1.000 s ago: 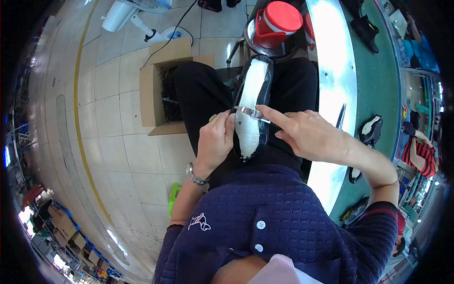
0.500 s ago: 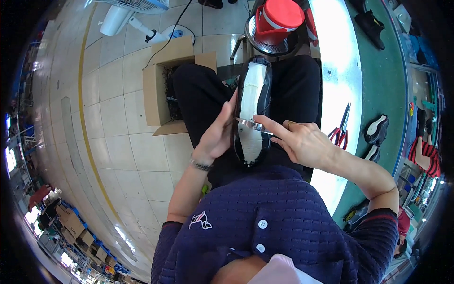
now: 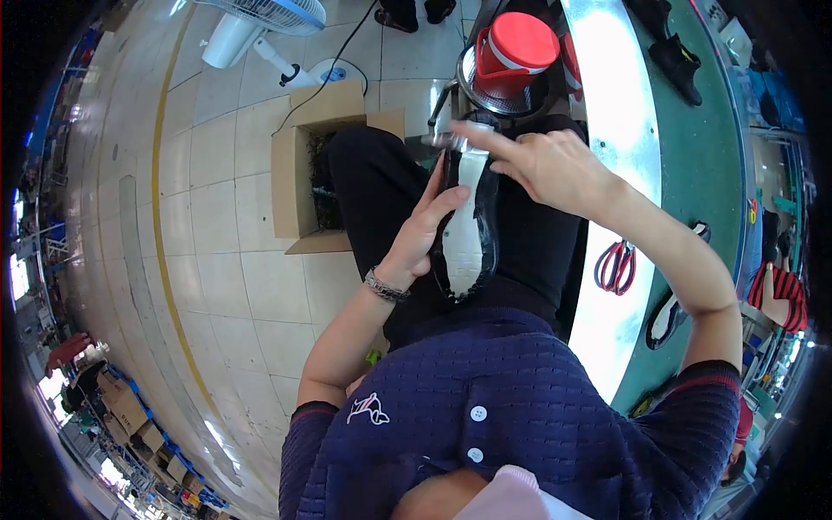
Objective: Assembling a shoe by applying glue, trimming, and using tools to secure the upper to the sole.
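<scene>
A black shoe (image 3: 462, 234) lies sole up between my thighs, its pale bottom facing me. My left hand (image 3: 423, 227) grips its left side, thumb across the sole and the fingers partly hidden behind the edge. At the shoe's far end, my right hand (image 3: 555, 172) is closed on a shiny metal-bladed tool (image 3: 444, 140). The index finger stretches along the tool, and the blade sticks out to the left past the shoe's edge. Motion blurs the fingertip and tool, so the tool's exact kind is unclear.
Red-handled scissors (image 3: 616, 268) lie on the metal bench (image 3: 611, 338) to my right. Beyond runs a green surface (image 3: 706, 165) with shoes on it. An open carton (image 3: 290, 186) stands by my left leg. Ahead are a red-lidded jug (image 3: 520, 48) on a stool and a fan (image 3: 260, 35).
My right hand and the tool have moved from the middle of the sole to its far end. My left hand slid forward, thumb now on the sole. Shoes on the green surface shifted nearer.
</scene>
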A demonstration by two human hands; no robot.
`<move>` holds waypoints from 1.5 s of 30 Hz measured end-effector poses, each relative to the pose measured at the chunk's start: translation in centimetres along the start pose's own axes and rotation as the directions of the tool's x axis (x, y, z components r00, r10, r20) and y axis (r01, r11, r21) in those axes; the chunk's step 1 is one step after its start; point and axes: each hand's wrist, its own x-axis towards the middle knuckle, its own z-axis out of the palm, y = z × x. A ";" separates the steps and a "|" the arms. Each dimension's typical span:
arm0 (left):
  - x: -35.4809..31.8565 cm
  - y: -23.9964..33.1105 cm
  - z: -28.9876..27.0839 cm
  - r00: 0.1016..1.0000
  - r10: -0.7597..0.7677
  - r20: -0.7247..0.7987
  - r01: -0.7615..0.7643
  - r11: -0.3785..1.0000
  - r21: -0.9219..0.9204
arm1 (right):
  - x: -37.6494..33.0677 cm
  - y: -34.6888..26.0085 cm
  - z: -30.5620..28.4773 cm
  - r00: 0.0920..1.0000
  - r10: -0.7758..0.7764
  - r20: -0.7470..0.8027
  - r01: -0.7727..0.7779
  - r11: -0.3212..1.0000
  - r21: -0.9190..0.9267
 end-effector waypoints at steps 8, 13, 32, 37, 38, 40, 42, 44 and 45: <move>-0.3 0.4 -0.3 0.999 0.025 0.034 -0.025 1.000 -0.005 | -0.5 -0.5 0.7 0.934 -0.079 -0.349 0.144 0.976 0.162; 0.1 0.8 -1.2 0.998 -0.023 0.065 0.022 1.000 0.016 | -0.4 -1.4 -1.1 0.998 0.046 0.033 -0.048 0.997 0.067; -0.2 1.3 -2.4 0.984 -0.150 0.096 0.147 0.988 0.045 | -2.0 -3.3 -1.1 0.981 0.027 0.194 -0.032 0.999 0.022; -0.8 1.6 -2.0 0.975 -0.189 0.119 0.177 0.979 0.104 | -3.1 -4.3 1.3 1.000 0.005 0.017 -0.009 0.967 0.256; -0.9 1.6 -1.7 0.976 -0.170 0.140 0.157 0.983 0.097 | -3.0 -4.4 1.4 0.990 0.053 0.133 -0.084 0.969 0.232; -1.0 -0.6 -2.7 0.973 -0.059 0.225 0.027 0.989 0.144 | -3.8 -4.4 0.5 0.988 0.065 0.137 -0.092 0.976 0.200; -1.6 -2.1 -3.1 0.978 0.000 0.209 0.037 0.985 -0.170 | -4.6 -4.1 -0.6 0.995 -0.015 0.100 0.007 0.997 0.081; -2.6 -2.9 -2.4 0.974 0.056 0.220 -0.011 0.980 -0.198 | -5.5 -4.6 -1.9 0.966 0.018 0.259 -0.041 0.996 0.083; -2.9 -3.4 -2.3 0.979 0.059 0.196 0.004 0.951 -0.310 | -6.3 -4.4 -1.4 0.984 -0.062 0.165 0.066 0.998 -0.017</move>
